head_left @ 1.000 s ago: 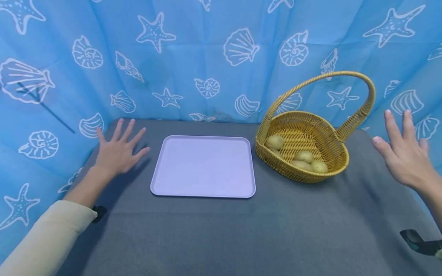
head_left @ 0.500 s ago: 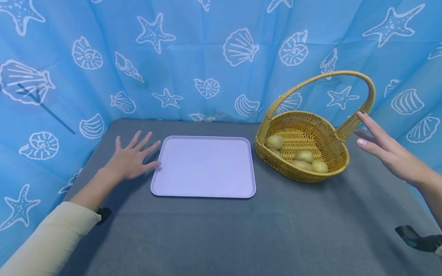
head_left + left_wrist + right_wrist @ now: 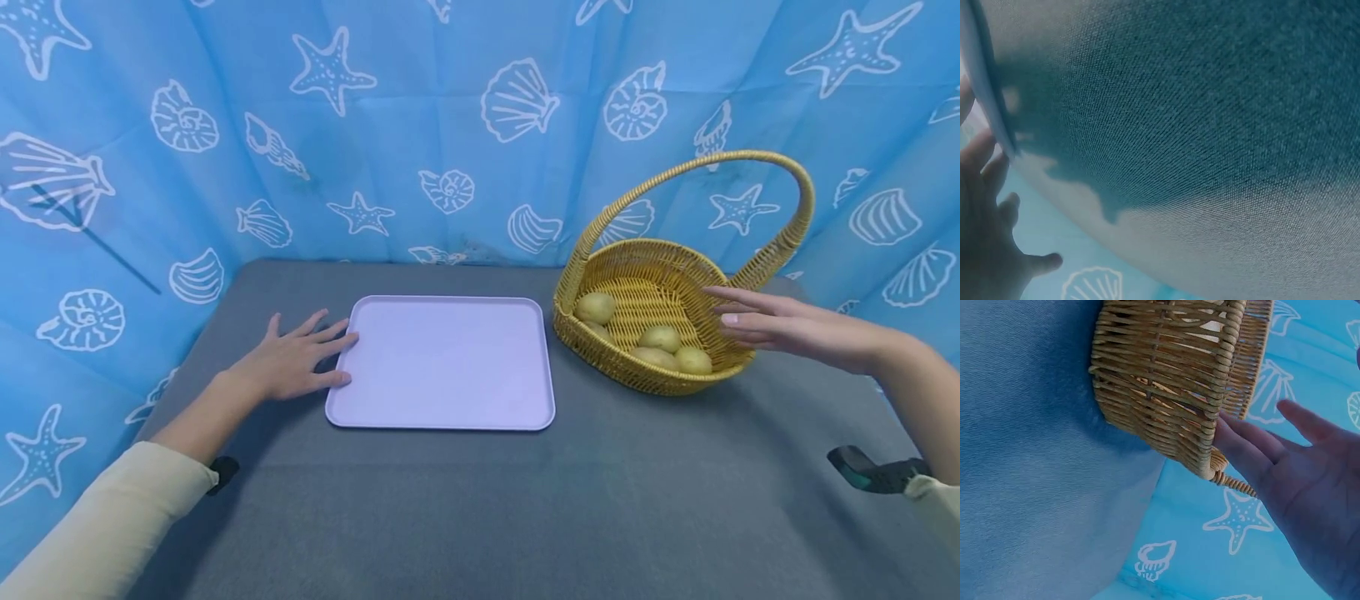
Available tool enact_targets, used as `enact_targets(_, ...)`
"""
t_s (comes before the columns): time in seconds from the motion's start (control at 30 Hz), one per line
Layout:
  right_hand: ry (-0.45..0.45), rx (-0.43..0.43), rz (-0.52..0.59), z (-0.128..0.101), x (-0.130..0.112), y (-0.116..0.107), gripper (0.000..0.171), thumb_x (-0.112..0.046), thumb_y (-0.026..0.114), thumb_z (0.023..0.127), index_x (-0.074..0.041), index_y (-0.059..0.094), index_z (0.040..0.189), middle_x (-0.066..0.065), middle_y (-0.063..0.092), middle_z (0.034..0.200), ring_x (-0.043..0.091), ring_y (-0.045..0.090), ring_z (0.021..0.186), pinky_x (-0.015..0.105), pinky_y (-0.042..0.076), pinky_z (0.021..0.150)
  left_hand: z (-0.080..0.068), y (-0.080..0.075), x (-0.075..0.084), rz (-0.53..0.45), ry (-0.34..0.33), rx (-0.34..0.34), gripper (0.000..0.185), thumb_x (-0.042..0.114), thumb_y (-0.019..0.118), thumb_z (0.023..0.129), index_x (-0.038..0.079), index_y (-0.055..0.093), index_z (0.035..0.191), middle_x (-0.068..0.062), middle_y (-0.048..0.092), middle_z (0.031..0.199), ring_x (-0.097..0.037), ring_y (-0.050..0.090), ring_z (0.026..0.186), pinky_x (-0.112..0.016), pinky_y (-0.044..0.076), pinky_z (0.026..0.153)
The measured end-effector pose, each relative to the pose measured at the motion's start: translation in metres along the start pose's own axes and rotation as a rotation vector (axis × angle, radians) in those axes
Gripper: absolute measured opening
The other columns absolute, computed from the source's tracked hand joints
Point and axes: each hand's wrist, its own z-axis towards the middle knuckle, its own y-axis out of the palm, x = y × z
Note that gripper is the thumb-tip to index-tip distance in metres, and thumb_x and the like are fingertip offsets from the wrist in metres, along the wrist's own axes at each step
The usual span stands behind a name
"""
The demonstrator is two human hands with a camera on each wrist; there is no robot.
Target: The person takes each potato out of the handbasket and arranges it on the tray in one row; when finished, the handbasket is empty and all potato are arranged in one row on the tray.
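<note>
A pale purple tray (image 3: 450,367) lies on the grey table. My left hand (image 3: 292,362) is at its left edge with fingers spread, the fingertips over or on the rim; whether they touch is hard to tell. To the right stands a wicker basket (image 3: 652,387) with a tall arched handle (image 3: 795,208). Several potatoes (image 3: 660,339) lie inside it. My right hand (image 3: 802,329) reaches over the basket's right rim with straight fingers, holding nothing. In the right wrist view, the right hand (image 3: 1316,481) has its fingers at the basket rim (image 3: 1225,375).
A blue curtain (image 3: 450,125) with white shells and starfish hangs behind the table and at its sides. The grey tablecloth (image 3: 480,517) extends in front of the tray and basket. Dark straps (image 3: 877,471) sit at the wrists.
My left hand has moved right and slightly nearer, up to the tray's left edge. From the right side, my right hand has come left to the basket's rim. Tray and basket stay put.
</note>
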Motion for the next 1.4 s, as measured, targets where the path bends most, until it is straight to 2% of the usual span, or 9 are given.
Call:
enact_targets(0.13,0.022,-0.113,0.028,0.015,-0.003,-0.010,0.066,-0.032,0.038,0.108,-0.005,0.007,0.160,0.033,0.013,0.160,0.048,0.038,0.138,0.043,0.048,0.103,0.000,-0.003,-0.001,0.002,0.015,-0.008,0.078,0.062,0.050,0.096,0.014,0.036,0.155,-0.013,0.027,0.162,-0.044,0.013,0.149,-0.080,0.004,0.106)
enact_targets(0.27,0.054,-0.209,-0.005,0.030,-0.004,-0.017,0.068,-0.031,0.047,0.105,0.009,0.021,0.153,0.034,0.028,0.155,0.041,0.048,0.133,0.044,0.047,0.103,0.001,-0.005,0.000,-0.003,0.023,-0.007,0.077,0.060,0.053,0.096,0.013,0.038,0.154,-0.014,0.029,0.160,-0.044,0.014,0.149,-0.078,0.010,0.107)
enact_targets(0.37,0.072,-0.273,-0.036,0.040,-0.003,-0.018,0.067,-0.029,0.053,0.103,0.015,0.030,0.148,0.032,0.036,0.151,0.036,0.050,0.133,0.045,0.046,0.105,0.001,-0.006,0.000,-0.002,0.036,-0.001,0.075,0.058,0.055,0.095,0.012,0.040,0.153,-0.015,0.031,0.159,-0.045,0.016,0.148,-0.078,0.014,0.107)
enact_targets(0.57,0.134,-0.344,-0.036,0.052,0.000,-0.021,0.070,-0.027,0.061,0.099,0.017,0.032,0.146,0.028,0.045,0.147,0.030,0.050,0.130,0.049,0.043,0.107,0.000,-0.004,-0.001,-0.002,0.065,0.003,0.074,0.056,0.055,0.096,0.011,0.040,0.153,-0.016,0.032,0.159,-0.046,0.018,0.147,-0.077,0.019,0.106)
enact_targets(0.77,0.206,-0.402,0.013,0.064,-0.001,-0.023,0.067,-0.023,0.065,0.097,0.015,0.037,0.144,0.019,0.056,0.138,0.025,0.055,0.125,0.043,0.046,0.105,-0.002,-0.003,-0.002,-0.034,0.046,-0.024,0.074,0.057,0.054,0.097,0.013,0.038,0.154,-0.015,0.029,0.161,-0.045,0.016,0.148,-0.076,0.017,0.107)
enact_targets(0.9,0.280,-0.420,0.052,0.073,-0.001,-0.019,0.065,-0.018,0.068,0.094,0.015,0.040,0.141,0.011,0.062,0.127,0.022,0.062,0.116,0.042,0.049,0.101,0.000,-0.002,-0.003,-0.039,0.049,-0.024,0.074,0.057,0.054,0.096,0.012,0.038,0.154,-0.015,0.029,0.161,-0.045,0.017,0.148,-0.077,0.018,0.107)
enact_targets(1.03,0.324,-0.396,0.054,0.078,0.000,-0.016,0.063,-0.015,0.072,0.090,0.014,0.042,0.138,0.010,0.062,0.118,0.021,0.064,0.108,0.041,0.052,0.098,0.000,0.000,-0.003,-0.042,0.050,-0.018,0.075,0.057,0.055,0.096,0.012,0.038,0.154,-0.014,0.029,0.161,-0.045,0.018,0.148,-0.076,0.018,0.107)
enact_targets(1.23,0.323,-0.362,-0.011,0.080,0.001,-0.014,0.057,-0.016,0.075,0.087,0.008,0.049,0.132,0.008,0.062,0.112,0.018,0.064,0.101,0.039,0.055,0.092,-0.001,0.000,-0.003,-0.045,0.041,-0.021,0.074,0.055,0.056,0.096,0.012,0.037,0.154,-0.014,0.028,0.161,-0.045,0.017,0.148,-0.076,0.017,0.108)
enact_targets(1.4,0.313,-0.357,-0.068,0.081,-0.003,-0.013,0.059,-0.019,0.076,0.087,0.008,0.050,0.132,0.008,0.061,0.112,0.017,0.061,0.100,0.038,0.054,0.091,-0.002,-0.003,-0.002,-0.058,0.049,-0.016,0.073,0.053,0.056,0.097,0.011,0.038,0.154,-0.015,0.028,0.161,-0.045,0.017,0.148,-0.076,0.017,0.108)
